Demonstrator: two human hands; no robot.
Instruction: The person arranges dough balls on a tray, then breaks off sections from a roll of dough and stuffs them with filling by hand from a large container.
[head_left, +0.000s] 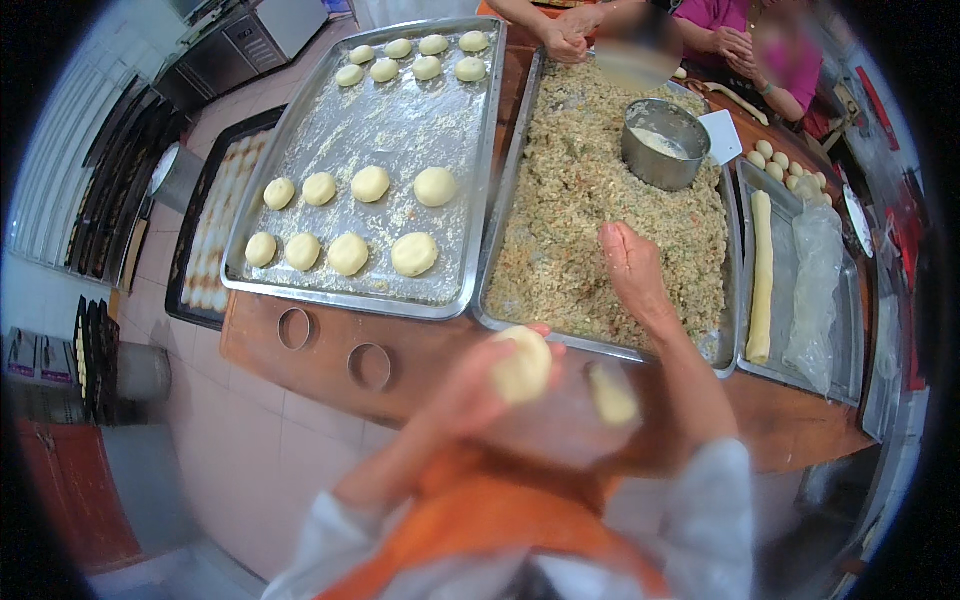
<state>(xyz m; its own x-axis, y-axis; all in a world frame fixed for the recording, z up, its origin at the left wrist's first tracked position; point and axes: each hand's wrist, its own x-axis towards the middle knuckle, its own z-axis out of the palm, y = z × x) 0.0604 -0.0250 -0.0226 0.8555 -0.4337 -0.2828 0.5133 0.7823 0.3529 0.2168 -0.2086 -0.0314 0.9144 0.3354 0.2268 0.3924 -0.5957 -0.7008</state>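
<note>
Fingers point(470, 375) of left hand point(462, 392) curl round dough disc point(522, 365), gripping it; right hand point(632, 268) reaches into filling tray point(728, 330), fingers bent onto chopped filling point(590, 210), grip unclear.

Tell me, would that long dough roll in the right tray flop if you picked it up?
Probably. The long dough roll looks soft and thin, so it would likely sag or stretch. Lying flat in its tray, it might roll sideways if nudged.
</note>
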